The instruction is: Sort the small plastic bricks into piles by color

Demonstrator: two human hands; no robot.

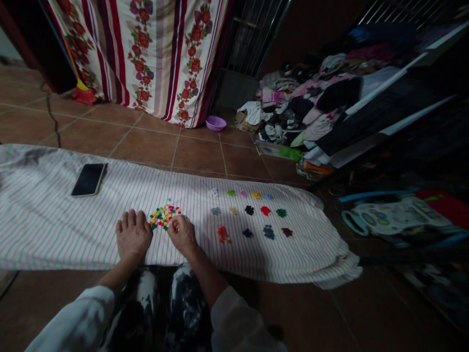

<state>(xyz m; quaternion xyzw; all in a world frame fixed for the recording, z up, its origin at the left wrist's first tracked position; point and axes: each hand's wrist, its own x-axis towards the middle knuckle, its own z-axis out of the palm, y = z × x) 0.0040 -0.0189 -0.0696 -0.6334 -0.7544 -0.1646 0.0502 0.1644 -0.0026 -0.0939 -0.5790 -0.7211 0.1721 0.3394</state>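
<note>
A mixed pile of small colourful pieces (pixel 161 216) lies on the striped cloth (pixel 110 215), between my two hands. Flat on the cloth at the pile's left edge, my left hand (pixel 134 233) has its fingers stretched out. My right hand (pixel 181 233) is at the pile's right edge, thumb and fingers pinched together; whatever is between them is too small to make out. To the right, small heaps sorted by colour lie in three rows, among them an orange heap (pixel 223 234), a black heap (pixel 249 210), a red heap (pixel 265 210) and a green heap (pixel 281 212).
A phone (pixel 89 179) lies on the cloth at the left. Beyond stand a purple basin (pixel 216 123) and a red dustpan (pixel 84 95) on the tiled floor, by a floral curtain (pixel 146 54). Clothes (pixel 311 98) are heaped at the back right.
</note>
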